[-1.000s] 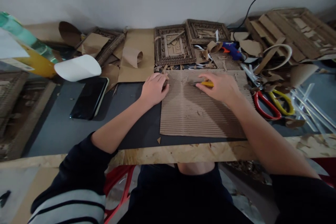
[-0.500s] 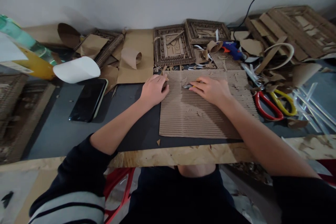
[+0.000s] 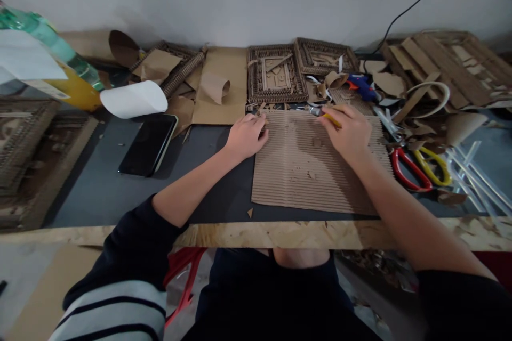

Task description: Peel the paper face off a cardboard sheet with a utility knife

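A sheet of corrugated cardboard point(image 3: 296, 186), ridged side up, lies in front of me with small scraps on it. My right hand point(image 3: 350, 130) is closed around a utility knife point(image 3: 334, 120) with a yellow handle. Its metal tip points left, over the far part of the sheet. At the sheet's far left corner rests my left hand point(image 3: 247, 136), fingers bent together. A bit of brown cardboard shows by its fingertips, but whether they pinch it is hidden.
Red-handled scissors point(image 3: 410, 170), yellow-handled scissors point(image 3: 434, 165) and clear glue sticks point(image 3: 476, 176) lie right. Behind stand cardboard frames point(image 3: 276, 74) and a blue glue gun point(image 3: 364, 87). A phone point(image 3: 148, 145), a white curled sheet point(image 3: 134, 100) and a green bottle point(image 3: 76, 58) are left.
My right hand has moved right with the utility knife, turning its tip up and away from the sheet's middle. My left hand stays at the sheet's corner. The view has shifted slightly.
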The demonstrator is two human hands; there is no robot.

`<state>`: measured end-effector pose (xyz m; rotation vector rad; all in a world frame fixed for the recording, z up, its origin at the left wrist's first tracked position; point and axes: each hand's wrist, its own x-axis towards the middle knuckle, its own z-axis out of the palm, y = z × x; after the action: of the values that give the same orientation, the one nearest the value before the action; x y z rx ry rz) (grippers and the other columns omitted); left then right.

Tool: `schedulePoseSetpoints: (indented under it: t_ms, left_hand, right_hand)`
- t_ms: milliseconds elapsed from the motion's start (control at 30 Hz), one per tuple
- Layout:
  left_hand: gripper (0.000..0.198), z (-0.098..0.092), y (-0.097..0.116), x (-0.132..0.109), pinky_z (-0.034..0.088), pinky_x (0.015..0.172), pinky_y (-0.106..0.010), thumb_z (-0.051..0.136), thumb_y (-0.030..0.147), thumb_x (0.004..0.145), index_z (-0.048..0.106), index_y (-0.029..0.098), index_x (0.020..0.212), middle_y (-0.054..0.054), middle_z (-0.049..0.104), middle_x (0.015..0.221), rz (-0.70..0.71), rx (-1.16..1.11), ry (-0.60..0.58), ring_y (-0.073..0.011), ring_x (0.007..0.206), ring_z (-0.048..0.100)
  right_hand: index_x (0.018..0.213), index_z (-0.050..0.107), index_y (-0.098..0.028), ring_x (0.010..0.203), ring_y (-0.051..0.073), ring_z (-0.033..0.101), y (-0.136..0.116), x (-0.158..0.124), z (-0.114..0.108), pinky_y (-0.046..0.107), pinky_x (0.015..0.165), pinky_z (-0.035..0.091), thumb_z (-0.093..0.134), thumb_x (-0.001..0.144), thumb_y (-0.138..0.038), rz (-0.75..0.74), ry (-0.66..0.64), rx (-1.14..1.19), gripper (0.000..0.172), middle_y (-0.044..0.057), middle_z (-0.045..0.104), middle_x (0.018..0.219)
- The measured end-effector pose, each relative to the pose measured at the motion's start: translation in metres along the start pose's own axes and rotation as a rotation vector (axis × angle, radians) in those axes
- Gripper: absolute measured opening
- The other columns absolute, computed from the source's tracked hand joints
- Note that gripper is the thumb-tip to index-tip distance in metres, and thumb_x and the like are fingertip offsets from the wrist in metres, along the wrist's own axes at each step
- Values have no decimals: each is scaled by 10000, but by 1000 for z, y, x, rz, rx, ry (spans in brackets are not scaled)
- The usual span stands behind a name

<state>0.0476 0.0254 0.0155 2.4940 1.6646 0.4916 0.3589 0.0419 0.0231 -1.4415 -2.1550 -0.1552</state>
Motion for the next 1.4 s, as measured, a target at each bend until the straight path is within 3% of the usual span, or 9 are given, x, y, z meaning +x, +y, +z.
schedulePoseSetpoints:
  t_ms: [100, 200, 400, 567, 700, 1100, 1267, 1400]
  left_hand:
    - [457, -1, 0, 0, 605, 1123, -499, 542, 223, 1063, 690, 88, 1474, -195, 811, 1268, 13, 2, -1, -335, 1338, 710]
    - [459, -2, -1, 0, 606, 1118, -494, 535, 223, 1066, 692, 67, 1468, -212, 803, 1263, 23, -8, -16, -340, 1323, 713]
    - [427, 0, -2, 0, 594, 1131, -470, 564, 286, 1059, 712, 120, 1423, -190, 792, 1297, 11, -21, 7, -328, 1321, 700]
    - [442, 0, -3, -1, 578, 1142, -462, 567, 342, 1056, 711, 127, 1415, -185, 779, 1309, 6, 3, -4, -332, 1332, 686]
    - [452, -1, -3, -1, 563, 1165, -466, 549, 341, 1065, 698, 112, 1425, -190, 780, 1314, 12, 11, -14, -335, 1349, 680]
    - [443, -1, -4, -2, 556, 1186, -493, 550, 356, 1070, 695, 135, 1426, -180, 775, 1331, 22, -6, -7, -343, 1358, 677]
    - [460, -2, -3, -2, 563, 1175, -519, 549, 347, 1061, 691, 120, 1435, -200, 775, 1326, 14, -6, -21, -361, 1351, 679]
    - [422, -3, -1, -2, 564, 1171, -537, 562, 337, 1051, 708, 144, 1397, -200, 771, 1319, -6, -14, -13, -369, 1334, 686]
  right_hand:
    - [1340, 837, -294, 1296, 426, 683, 1, 6, 5, 675, 1049, 551, 563, 1120, -441, -78, -66, -31, 381, 172, 765, 1384]
    - [1337, 837, -267, 1247, 344, 717, -15, 11, 8, 548, 1070, 554, 524, 1151, -386, -233, -228, 34, 383, 143, 800, 1315]
    - [1281, 832, -222, 1080, 272, 737, -49, 26, 5, 382, 851, 502, 471, 1165, -263, -422, -431, -122, 381, 94, 837, 1175]
    - [1333, 794, -231, 1025, 240, 706, -59, 39, -7, 376, 746, 386, 433, 1122, -128, -493, -555, -239, 431, 90, 823, 1196]
    - [1297, 797, -199, 1006, 247, 693, -68, 49, -16, 400, 742, 347, 460, 1110, -109, -523, -678, -303, 396, 97, 819, 1200]
    - [1044, 794, -249, 924, 240, 694, -60, 55, -9, 393, 818, 420, 480, 1057, -132, -530, -671, -214, 335, 68, 816, 1031]
    - [1104, 788, -213, 955, 260, 706, -63, 60, -12, 402, 846, 437, 457, 1057, -90, -549, -722, -206, 356, 94, 810, 1046]
    - [1155, 776, -179, 974, 267, 706, -72, 63, -19, 391, 815, 424, 401, 1087, -83, -643, -778, -346, 392, 118, 806, 1079]
